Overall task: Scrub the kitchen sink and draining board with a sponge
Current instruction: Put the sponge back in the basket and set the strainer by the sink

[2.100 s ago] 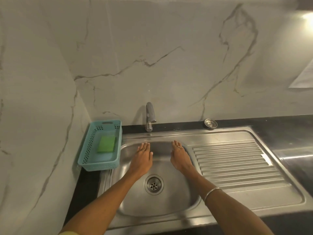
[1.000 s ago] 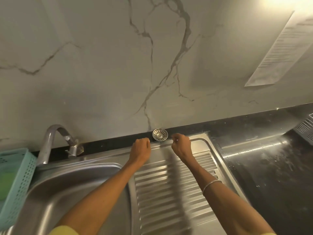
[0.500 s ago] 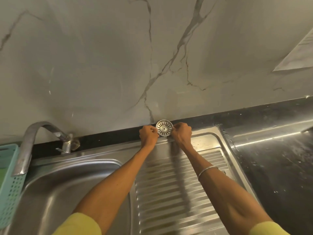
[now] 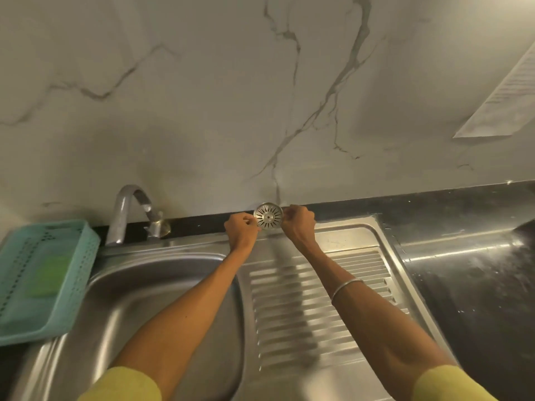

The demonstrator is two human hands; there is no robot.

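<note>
At the back edge of the ribbed stainless steel draining board [image 4: 318, 299], both my hands hold a round slotted metal sink strainer [image 4: 268, 215], tilted up so its face points at me. My left hand [image 4: 241, 230] pinches its left rim with curled fingers, and my right hand [image 4: 298, 225] pinches the right rim the same way. Strainer sits against the black counter strip [image 4: 419, 202] under the wall, just above the board's rear lip. Green rectangular sponge [image 4: 47, 274] lies inside the teal perforated plastic basket [image 4: 78, 287] at far left, well apart from my hands, nothing touching it. Basket rests on the left rim of the stainless steel sink bowl [image 4: 139, 293], which is left of the draining board. Curved chrome tap [image 4: 127, 212] stands behind the bowl, spout arching toward the basket side. Thin silver bangle [image 4: 346, 287] on my right forearm; yellow sleeves [image 4: 127, 386] at both elbows. Dark glossy countertop [image 4: 477, 285] right of the board, with pale streaks. White veined marble-look wall [image 4: 202, 111] behind everything; printed paper sheet [image 4: 503, 102] stuck on it at upper right, text too small to read.
</note>
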